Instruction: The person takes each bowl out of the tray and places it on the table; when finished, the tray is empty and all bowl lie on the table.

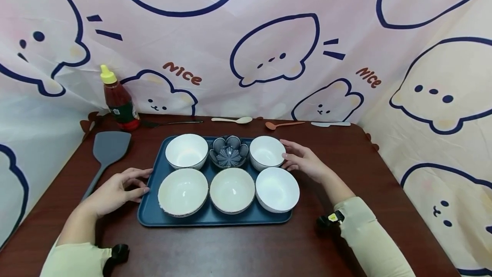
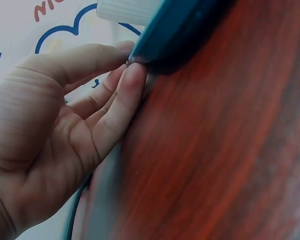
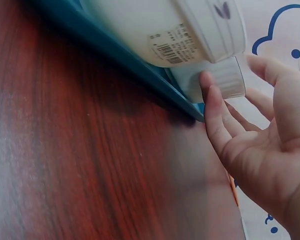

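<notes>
The left hand [image 1: 115, 189] lies at the left edge of the blue tray [image 1: 151, 219], fingers loosely extended, their tips touching the tray's rim; the left wrist view shows a fingertip [image 2: 135, 75] against the tray's corner [image 2: 155, 50], with nothing gripped. The right hand [image 1: 303, 159] sits at the tray's right side near its far corner, fingers relaxed and spread. In the right wrist view one finger [image 3: 210, 95] touches the base of a white bowl [image 3: 225, 75] right at the tray's edge [image 3: 140, 65]; it holds nothing.

The tray rests on the dark reddish wooden table [image 1: 238, 247], between the two hands. It carries six bowls in two rows. The far row has a white bowl at left [image 1: 186, 151], a small dark blue flower-shaped dish [image 1: 229, 152] in the middle and a white bowl at right [image 1: 267, 152], just beside the right hand's fingers. The near row holds three white bowls [image 1: 232, 189], set close together.

Left of the tray, a grey spatula [image 1: 105, 151] lies on the table just beyond the left hand. A red sauce bottle with a yellow cap [image 1: 118, 99] stands at the far left corner. Along the far edge lie a cream spoon [image 1: 232, 119] and an orange-brown spoon [image 1: 282, 125]. A pink cartoon-printed cloth [image 1: 246, 46] hangs behind the table.
</notes>
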The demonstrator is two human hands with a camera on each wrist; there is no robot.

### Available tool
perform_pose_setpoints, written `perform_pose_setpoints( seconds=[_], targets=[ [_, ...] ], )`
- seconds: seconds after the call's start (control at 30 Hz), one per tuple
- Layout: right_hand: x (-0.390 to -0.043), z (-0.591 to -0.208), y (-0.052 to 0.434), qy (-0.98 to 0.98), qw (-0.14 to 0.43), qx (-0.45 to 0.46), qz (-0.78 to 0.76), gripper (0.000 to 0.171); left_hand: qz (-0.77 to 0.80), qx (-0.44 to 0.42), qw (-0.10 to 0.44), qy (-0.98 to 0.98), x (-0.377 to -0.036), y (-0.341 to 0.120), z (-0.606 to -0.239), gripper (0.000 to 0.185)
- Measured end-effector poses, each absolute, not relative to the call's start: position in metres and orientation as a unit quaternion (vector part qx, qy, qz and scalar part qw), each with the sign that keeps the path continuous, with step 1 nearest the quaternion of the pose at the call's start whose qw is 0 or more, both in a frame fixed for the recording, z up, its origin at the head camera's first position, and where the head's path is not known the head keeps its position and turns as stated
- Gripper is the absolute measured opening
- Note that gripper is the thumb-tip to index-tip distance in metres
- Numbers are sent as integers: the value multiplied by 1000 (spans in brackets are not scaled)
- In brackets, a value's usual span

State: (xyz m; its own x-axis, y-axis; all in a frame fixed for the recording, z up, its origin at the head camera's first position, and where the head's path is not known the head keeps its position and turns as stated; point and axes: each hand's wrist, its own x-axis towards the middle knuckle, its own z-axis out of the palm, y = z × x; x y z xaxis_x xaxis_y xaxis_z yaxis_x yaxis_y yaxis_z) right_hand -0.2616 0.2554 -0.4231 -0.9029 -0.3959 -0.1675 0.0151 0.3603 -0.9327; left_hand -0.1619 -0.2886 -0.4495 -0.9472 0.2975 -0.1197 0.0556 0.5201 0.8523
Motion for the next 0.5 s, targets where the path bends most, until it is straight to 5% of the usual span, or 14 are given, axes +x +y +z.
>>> perform_pose_setpoints(
  seconds=[0.5],
  targets=[
    [-261,-437,249,747,208,-78,-627,64,477,83,109,868,-158,-292,-459,61]
  ],
)
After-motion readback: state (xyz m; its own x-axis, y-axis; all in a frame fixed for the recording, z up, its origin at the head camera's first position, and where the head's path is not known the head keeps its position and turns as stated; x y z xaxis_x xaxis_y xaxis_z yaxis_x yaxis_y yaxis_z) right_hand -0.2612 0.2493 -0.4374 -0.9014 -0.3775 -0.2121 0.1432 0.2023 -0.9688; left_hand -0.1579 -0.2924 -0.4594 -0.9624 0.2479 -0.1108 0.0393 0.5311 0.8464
